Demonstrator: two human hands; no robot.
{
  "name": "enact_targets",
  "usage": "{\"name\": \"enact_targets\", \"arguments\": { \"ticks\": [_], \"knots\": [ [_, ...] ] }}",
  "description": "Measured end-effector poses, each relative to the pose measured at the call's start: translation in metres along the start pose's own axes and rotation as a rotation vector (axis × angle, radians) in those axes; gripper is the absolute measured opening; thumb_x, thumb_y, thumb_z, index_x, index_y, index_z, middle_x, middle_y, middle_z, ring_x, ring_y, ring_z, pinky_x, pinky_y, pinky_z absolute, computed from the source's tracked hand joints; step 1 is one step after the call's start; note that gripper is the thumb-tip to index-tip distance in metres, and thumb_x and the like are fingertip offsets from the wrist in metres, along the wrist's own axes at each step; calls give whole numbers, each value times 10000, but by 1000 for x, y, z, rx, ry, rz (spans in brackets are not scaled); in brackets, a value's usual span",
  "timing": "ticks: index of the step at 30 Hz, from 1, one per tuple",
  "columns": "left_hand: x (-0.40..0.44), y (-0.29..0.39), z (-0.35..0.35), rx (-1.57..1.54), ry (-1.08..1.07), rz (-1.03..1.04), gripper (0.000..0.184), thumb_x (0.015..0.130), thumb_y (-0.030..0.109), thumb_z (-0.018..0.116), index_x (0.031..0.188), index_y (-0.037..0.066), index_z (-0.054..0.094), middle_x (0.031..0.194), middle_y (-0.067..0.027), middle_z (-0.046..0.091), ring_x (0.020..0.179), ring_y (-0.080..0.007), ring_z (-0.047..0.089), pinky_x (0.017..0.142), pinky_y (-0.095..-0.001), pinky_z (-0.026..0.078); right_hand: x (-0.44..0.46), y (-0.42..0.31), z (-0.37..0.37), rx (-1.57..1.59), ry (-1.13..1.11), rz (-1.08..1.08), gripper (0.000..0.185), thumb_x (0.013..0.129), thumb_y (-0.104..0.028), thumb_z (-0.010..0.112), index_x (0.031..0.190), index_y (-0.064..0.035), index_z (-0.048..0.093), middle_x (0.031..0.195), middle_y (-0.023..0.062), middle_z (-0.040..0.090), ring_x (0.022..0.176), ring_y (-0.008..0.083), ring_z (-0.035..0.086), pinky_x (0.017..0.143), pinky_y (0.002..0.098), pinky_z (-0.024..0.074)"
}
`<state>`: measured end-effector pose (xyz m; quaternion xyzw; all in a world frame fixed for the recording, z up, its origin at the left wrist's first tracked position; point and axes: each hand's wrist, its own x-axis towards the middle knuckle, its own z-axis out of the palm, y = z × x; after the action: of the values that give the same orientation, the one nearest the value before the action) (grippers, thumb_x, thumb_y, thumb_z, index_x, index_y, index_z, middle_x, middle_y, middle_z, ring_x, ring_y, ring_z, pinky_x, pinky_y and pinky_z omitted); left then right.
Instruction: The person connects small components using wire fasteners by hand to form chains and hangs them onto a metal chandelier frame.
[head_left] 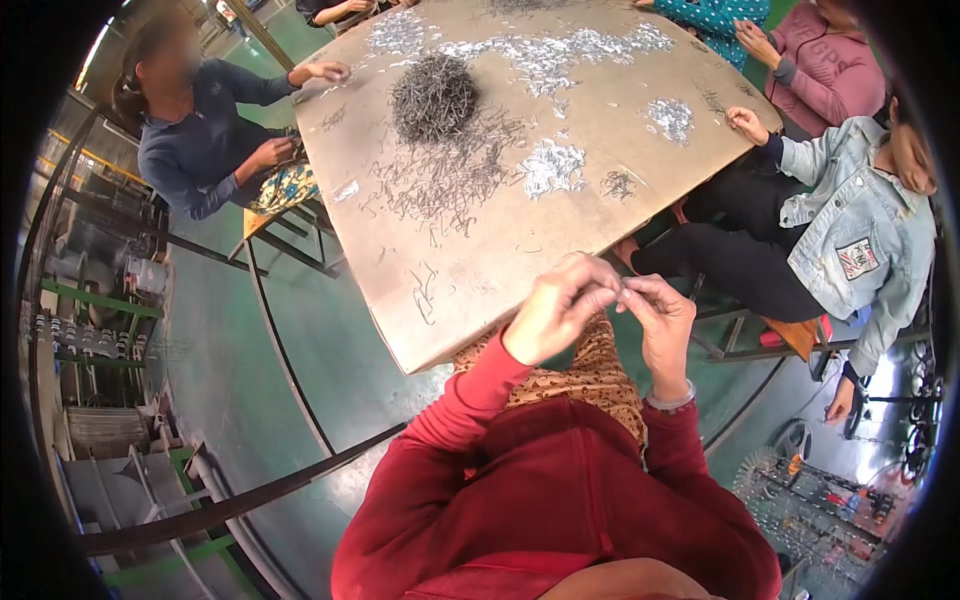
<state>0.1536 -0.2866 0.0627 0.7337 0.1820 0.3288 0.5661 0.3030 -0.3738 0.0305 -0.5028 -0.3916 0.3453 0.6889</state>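
Both my hands are raised over my lap at the table's near edge, fingertips meeting. My left hand point(562, 308) has its fingers pinched together, and my right hand point(662, 332) pinches from the other side. Whatever lies between the fingertips is too small to name. Beyond them on the brown table point(500, 262) lies a dark heap of thin wire-like pieces point(434, 97), with loose dark pieces point(450, 175) spread in front of it. A pile of small white pieces point(552, 168) and a small dark cluster point(618, 184) lie closer to my hands.
More white pieces point(545, 58) lie across the far table, with another pile point(671, 119) at right. A person in dark blue point(205, 125) sits left; people in denim point(835, 210) and pink point(830, 65) sit right. Others' hands rest near the far edge. Metal racks point(105, 350) stand left.
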Motion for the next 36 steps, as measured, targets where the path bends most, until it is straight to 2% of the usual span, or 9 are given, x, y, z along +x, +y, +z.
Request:
{"name": "enact_targets", "arguments": {
  "ticks": [5,13,17,23,28,31,33,34,36],
  "knots": [
    [4,-12,4,218,67,93,92,798,52,621,882,27,595,978,-108,562,923,-240,558,789,-329,446,-1,2,7,-2,-2,-37,131,784,100,612,910,73,636,840,87,604,706,127,595,633,225,499],
    [-1,-14,0,365,196,120,103,733,12,630,816,22,571,885,-110,569,880,-303,528,764,-365,435,2,-1,14,-155,-26,-28,115,800,74,607,911,67,637,841,78,620,691,104,593,622,210,486],
    [-4,-12,5,460,257,127,60,819,16,598,879,12,591,928,-91,601,717,-197,616,503,-270,475,-2,1,17,-127,-44,-84,118,799,72,616,911,53,648,858,74,615,725,103,595,629,208,487],
    [-9,-11,16,145,294,-83,76,899,58,518,956,19,549,925,-68,659,604,-90,587,472,-225,460,12,-6,10,-161,-17,-114,122,806,60,610,923,68,643,863,92,613,705,122,592,628,230,498],
    [-7,-23,13,81,272,-129,75,925,65,480,965,13,516,915,-85,656,572,-83,581,489,-212,472,87,14,5,-318,-37,-35,169,849,-41,594,995,24,651,846,72,664,732,80,597,649,203,463],
    [-8,-26,13,80,263,-151,64,921,35,466,955,-8,500,912,-111,647,587,-105,605,527,-225,491,163,83,6,-634,-179,-202,260,841,-67,532,1083,-38,620,979,187,637,884,323,619,792,350,484],
    [-9,-28,12,62,266,-191,67,918,10,447,954,-27,489,914,-128,638,613,-131,625,573,-241,503,184,138,-4,-921,-294,-377,297,820,-34,513,1111,-29,574,1017,192,601,924,348,585,810,373,473],
    [-9,-24,16,-94,354,-263,48,864,-24,515,901,-8,542,853,-118,640,844,-205,638,766,-296,493,200,150,-9,-1070,-346,-464,319,809,-18,504,1125,-25,552,1036,194,583,944,361,569,819,385,467],
    [-11,-21,13,-106,364,-264,55,865,-25,519,907,-1,546,864,-103,646,769,-153,622,700,-270,496,203,147,-10,-1069,-453,-589,347,784,9,492,1129,-15,513,1052,212,542,959,380,543,825,398,459]
  ]
}}
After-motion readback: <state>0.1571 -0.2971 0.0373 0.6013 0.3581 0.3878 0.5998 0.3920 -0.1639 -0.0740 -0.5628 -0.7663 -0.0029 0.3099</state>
